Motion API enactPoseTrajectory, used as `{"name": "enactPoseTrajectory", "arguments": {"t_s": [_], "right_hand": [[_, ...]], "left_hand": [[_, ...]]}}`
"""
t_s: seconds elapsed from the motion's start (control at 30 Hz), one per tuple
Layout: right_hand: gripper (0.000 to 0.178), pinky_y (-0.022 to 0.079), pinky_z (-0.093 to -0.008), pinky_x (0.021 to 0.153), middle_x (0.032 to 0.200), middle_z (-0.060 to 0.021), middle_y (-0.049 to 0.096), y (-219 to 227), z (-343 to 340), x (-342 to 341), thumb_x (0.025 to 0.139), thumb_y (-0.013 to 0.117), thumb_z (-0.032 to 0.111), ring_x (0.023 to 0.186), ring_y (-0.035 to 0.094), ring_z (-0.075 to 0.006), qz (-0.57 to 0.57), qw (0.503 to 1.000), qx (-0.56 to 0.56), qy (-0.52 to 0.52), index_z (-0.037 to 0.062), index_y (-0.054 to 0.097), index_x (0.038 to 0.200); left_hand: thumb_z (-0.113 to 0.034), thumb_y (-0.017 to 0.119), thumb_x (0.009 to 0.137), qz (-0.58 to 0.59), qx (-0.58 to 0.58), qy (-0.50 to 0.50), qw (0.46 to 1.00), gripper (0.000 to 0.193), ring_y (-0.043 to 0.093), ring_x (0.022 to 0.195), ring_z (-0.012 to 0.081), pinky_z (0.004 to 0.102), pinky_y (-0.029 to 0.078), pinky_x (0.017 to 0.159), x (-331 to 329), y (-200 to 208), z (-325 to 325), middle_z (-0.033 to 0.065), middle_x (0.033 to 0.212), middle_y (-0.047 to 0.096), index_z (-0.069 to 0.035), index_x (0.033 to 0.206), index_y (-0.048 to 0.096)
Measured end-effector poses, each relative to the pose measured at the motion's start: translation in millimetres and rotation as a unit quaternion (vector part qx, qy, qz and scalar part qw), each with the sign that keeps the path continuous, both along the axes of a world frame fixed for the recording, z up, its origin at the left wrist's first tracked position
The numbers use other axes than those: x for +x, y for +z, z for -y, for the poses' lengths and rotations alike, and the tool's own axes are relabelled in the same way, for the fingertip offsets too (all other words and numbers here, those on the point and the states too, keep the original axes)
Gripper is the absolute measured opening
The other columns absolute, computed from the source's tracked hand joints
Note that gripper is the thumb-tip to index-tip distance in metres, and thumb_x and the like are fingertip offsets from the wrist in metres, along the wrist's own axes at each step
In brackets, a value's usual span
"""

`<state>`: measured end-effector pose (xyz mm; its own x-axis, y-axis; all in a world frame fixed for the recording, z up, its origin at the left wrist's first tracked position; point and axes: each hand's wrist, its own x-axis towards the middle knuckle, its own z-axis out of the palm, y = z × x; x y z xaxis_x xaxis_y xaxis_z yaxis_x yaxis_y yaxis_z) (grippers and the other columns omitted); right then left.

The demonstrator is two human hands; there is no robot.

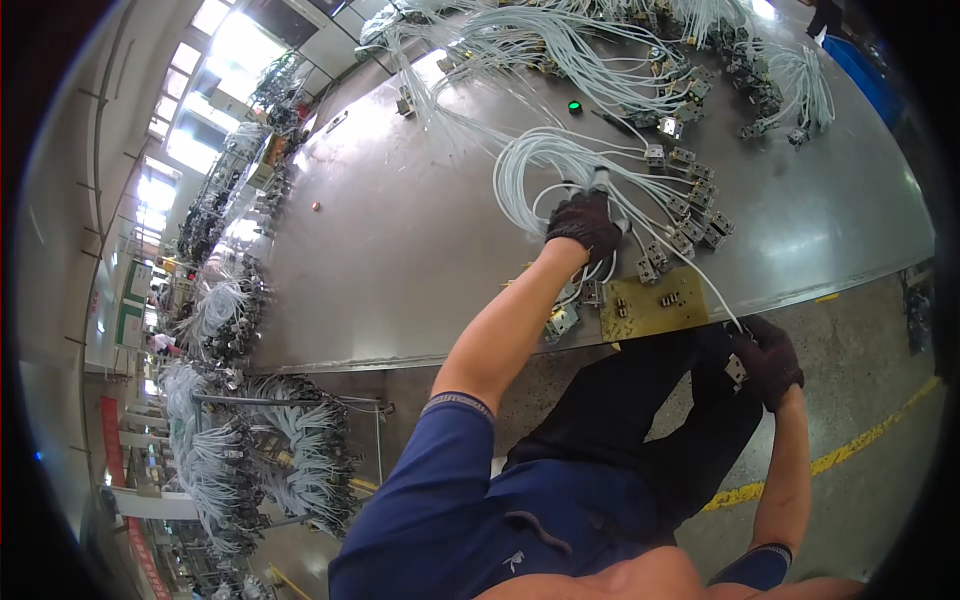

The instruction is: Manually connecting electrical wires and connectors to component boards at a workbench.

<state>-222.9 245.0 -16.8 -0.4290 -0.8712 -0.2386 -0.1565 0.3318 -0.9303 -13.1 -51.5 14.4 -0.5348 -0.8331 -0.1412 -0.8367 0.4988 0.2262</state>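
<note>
- At the near table edge, a worker's gloved right hand (768, 364) is curled around the end of a single white cable (712, 287), a metal block (736, 369) showing beside the fingers.
- Good handling here would likely mean supporting that block, leaving slack in the cable and keeping it from scraping the table's rim.
- Just inside the edge lies a yellowish plate (655, 306) with small dark fittings, connector blocks (592, 292) beside its left end.
- Farther in, the gloved left hand (585, 225) lies over a coiled cable bundle (512, 180); its palm side is hidden, so how tightly it closes cannot be told. Steady, light pressure there should keep the loops from tangling.
- The bundle, on the grey metal table (400, 250), is glossy white, looped round at its left and fanning right to silvery, boxy connectors (703, 194) in a loose cluster.
- Beyond, a small green-lit disc (575, 106) sits before a larger heap of white cables (570, 45); more cables hang from racks (300, 402) at far left.
</note>
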Motion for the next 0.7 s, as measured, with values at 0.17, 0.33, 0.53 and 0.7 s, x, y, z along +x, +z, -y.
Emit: {"name": "enactPoseTrajectory", "arguments": {"t_s": [0.17,0.33,0.53,0.7], "right_hand": [[0.027,0.050,-0.0344,0.070,0.076,-0.0103,0.068,22.3,16.4,-21.0,0.093,0.066,0.028,0.072,0.062,-0.0160,-0.187,0.980,0.038,0.052,0.0018,0.070,0.095],[0.022,0.049,-0.0335,0.068,0.077,-0.0092,0.068,36.5,32.2,-40.2,0.094,0.067,0.023,0.070,0.060,-0.0155,-0.290,0.952,0.037,0.087,0.0013,0.070,0.094],[0.021,0.053,-0.0362,0.076,0.094,-0.0080,0.074,53.5,55.9,-77.1,0.092,0.073,0.024,0.080,0.066,-0.0225,-0.415,0.909,0.007,-0.024,0.0074,0.073,0.104],[0.021,0.050,-0.0474,0.088,0.101,-0.0148,0.071,30.6,111.3,-82.3,0.096,0.059,0.030,0.098,0.066,-0.0386,-0.621,0.775,0.119,0.007,0.0126,0.069,0.103]], "left_hand": [[-0.029,0.067,0.092,-0.233,-0.052,-0.087,0.967,0.039,0.066,0.115,0.0367,0.0427,0.051,0.100,68.6,25.4,-24.7,0.0213,0.118,0.070,-0.006,0.124,0.068],[-0.016,0.071,0.088,-0.338,-0.280,-0.101,0.893,0.029,0.066,0.110,0.0366,0.0442,0.053,0.094,116.7,31.2,-9.1,0.0174,0.113,0.071,-0.008,0.116,0.070],[-0.017,0.080,0.083,-0.412,-0.127,0.163,0.888,0.054,0.066,0.104,0.0317,0.0423,0.053,0.093,139.2,7.8,2.3,0.0178,0.118,0.067,-0.008,0.133,0.061],[-0.022,0.079,0.085,-0.399,0.023,0.131,0.907,0.063,0.065,0.106,0.0307,0.0418,0.052,0.095,142.1,-18.3,25.7,0.0179,0.120,0.066,-0.009,0.142,0.054]]}}
